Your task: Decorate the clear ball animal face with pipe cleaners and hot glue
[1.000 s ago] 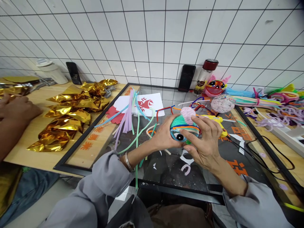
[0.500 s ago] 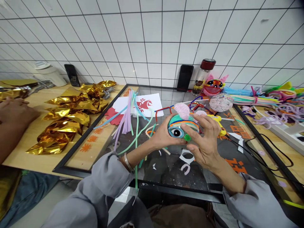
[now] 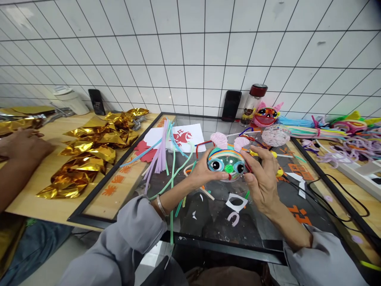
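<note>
A round pipe-cleaner craft head [image 3: 226, 163] faces me, with two big eyes, a green nose and two pink ears on top. My left hand [image 3: 201, 173] grips its left side, fingers curled under it. On its right side my right hand [image 3: 262, 176] holds it with fingers wrapped round the back. Both hands keep it up above the glass-topped table [image 3: 208, 222]. A yellow glue gun [image 3: 278, 171] lies just behind my right hand, mostly hidden.
Loose pipe cleaners [image 3: 166, 155] and a red paper cut-out [image 3: 182, 137] lie to the left. Gold foil shapes [image 3: 89, 147] cover the wooden table, where another person's hand [image 3: 20, 145] rests. A jar [image 3: 252, 104], phone [image 3: 231, 105], finished craft head [image 3: 266, 115] and pipe-cleaner bundles [image 3: 315, 129] stand behind.
Both hands have turned the craft head so that its face, first sideways with one eye showing, now points straight at me with both eyes and ears in view.
</note>
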`<state>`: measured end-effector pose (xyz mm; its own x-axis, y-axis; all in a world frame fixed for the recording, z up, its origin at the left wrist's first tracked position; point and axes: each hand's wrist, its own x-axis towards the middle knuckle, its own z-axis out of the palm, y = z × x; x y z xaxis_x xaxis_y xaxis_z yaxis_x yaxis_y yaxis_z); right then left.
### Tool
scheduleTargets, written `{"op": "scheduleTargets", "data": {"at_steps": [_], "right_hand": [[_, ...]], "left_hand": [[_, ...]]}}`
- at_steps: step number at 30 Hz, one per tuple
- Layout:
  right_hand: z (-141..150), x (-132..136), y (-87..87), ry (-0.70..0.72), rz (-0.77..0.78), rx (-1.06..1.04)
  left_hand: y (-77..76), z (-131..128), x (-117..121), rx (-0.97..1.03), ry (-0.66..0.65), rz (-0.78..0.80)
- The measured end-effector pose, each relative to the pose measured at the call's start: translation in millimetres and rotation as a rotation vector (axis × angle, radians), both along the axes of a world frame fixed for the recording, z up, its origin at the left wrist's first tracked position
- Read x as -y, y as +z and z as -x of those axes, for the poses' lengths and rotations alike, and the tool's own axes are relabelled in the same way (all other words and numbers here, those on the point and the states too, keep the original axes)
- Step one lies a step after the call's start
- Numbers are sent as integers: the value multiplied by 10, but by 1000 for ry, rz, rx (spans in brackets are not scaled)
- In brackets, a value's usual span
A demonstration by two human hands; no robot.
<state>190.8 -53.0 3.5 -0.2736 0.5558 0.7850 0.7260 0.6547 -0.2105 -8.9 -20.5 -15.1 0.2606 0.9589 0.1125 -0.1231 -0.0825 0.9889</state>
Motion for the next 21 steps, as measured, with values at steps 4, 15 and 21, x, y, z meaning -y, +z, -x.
{"op": "scheduleTargets", "data": {"at_steps": [4, 15, 21], "right_hand": [[5, -2, 0, -16, 5, -22], [12, 6, -43, 7, 76, -150], [-55, -33, 24, -3, 48, -343]], "left_hand": [[-25, 5, -2, 67, 4, 29], [-50, 30, 21, 167, -22, 76], [48, 144, -70, 249, 68, 79]]}}
